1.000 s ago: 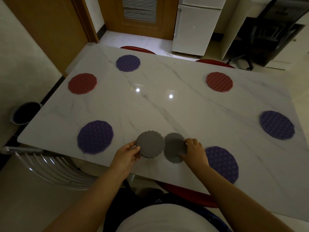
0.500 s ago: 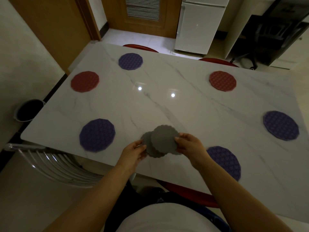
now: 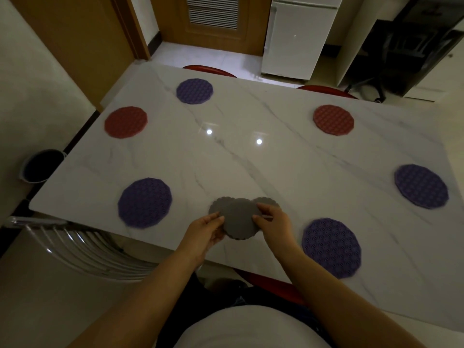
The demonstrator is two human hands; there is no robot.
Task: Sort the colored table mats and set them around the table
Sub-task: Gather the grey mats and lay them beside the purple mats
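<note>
A wire-backed metal chair (image 3: 82, 247) stands left of the left hand (image 3: 204, 231), a dark bucket (image 3: 41, 167) farther left. Far beyond the right hand (image 3: 275, 222) stand a white refrigerator (image 3: 296, 36), a louvred wooden door (image 3: 213, 23) and a black office chair (image 3: 391, 54).

The table (image 3: 288, 177) is white marble streaked with thin grey veins. The purple mats (image 3: 145, 202) carry a fine honeycomb-like lattice, the red mats (image 3: 125, 122) show a similar raised grid, and the grey mats (image 3: 238, 218) look plain and dull. The chair seats (image 3: 209, 69) are red, the fridge (image 3: 296, 38) white, the door (image 3: 213, 38) brown wood.
</note>
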